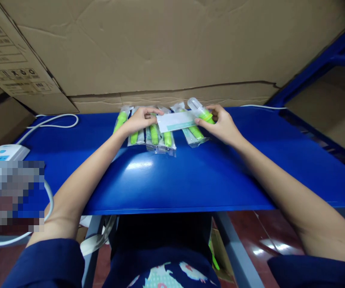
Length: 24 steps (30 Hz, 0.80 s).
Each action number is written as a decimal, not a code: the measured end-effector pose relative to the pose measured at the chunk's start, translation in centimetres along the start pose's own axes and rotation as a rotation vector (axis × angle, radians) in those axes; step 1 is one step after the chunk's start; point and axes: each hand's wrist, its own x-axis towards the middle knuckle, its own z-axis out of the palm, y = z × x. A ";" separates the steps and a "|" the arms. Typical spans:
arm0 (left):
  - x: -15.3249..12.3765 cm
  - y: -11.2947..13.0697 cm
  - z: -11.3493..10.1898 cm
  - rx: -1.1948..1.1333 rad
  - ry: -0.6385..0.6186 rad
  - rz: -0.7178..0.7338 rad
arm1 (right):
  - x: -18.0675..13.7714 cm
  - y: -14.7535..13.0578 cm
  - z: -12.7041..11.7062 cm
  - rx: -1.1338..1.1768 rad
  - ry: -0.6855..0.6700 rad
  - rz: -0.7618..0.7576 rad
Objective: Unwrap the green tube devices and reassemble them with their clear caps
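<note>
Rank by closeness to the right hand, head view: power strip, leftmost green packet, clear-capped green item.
1. Clear-capped green item: in the right hand.
2. Leftmost green packet: to the left.
3. Power strip: far left.

Dark navy sleeves (48,264) and dark clothing (121,262) with a pale green-and-red print (162,276)

The packets (153,135) lie on the table (175,180), before the cardboard (160,48); the power strip (9,152) is at their left. A card (177,121) is between the left hand (139,121) and the right hand (223,126).
</note>
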 end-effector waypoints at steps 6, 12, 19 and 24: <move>-0.1 1.3 -1.6 -0.045 -0.132 0.092 | 0.3 0.2 -0.3 0.057 0.065 -0.015; -0.4 3.6 -2.7 -0.206 0.010 0.022 | 0.8 -0.7 -2.4 0.257 0.121 0.003; -0.5 4.1 -4.5 -0.353 0.128 -0.122 | 0.5 -2.3 -3.3 0.560 -0.117 0.229; -1.0 3.9 -5.1 -0.371 -0.018 -0.126 | 0.0 -2.9 -3.4 0.505 -0.402 0.272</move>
